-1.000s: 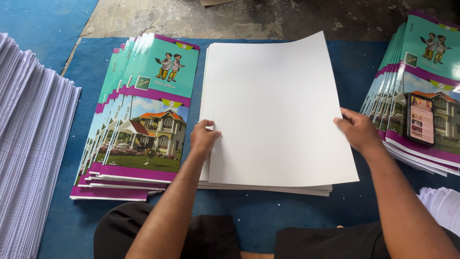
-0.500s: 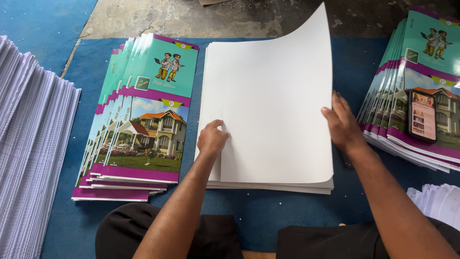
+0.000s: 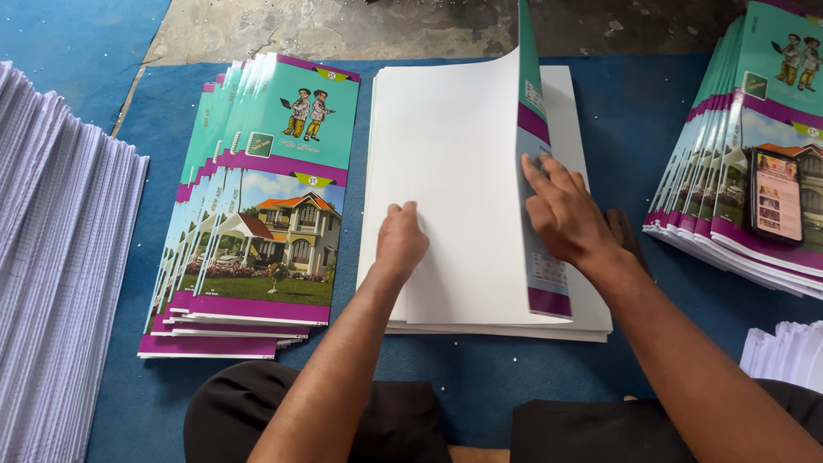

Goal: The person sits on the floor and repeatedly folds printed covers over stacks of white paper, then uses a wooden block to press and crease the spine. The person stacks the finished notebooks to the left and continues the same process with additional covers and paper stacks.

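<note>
Right hand [image 3: 566, 219] folding teal-purple printed cover sheet [image 3: 480, 197] half over, fingers flat; left hand [image 3: 401, 244] curled, pinning crease; white flat stack [image 3: 583, 317] remaining beneath.

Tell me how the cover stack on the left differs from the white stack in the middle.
The left cover stack lies printed side up, teal and purple with a house picture; the white stack shows blank faces. The covers are fanned untouched; the white stack is squared, the left hand pressing it while the right hand folds its top sheet. Both lie on the blue mat.
</note>
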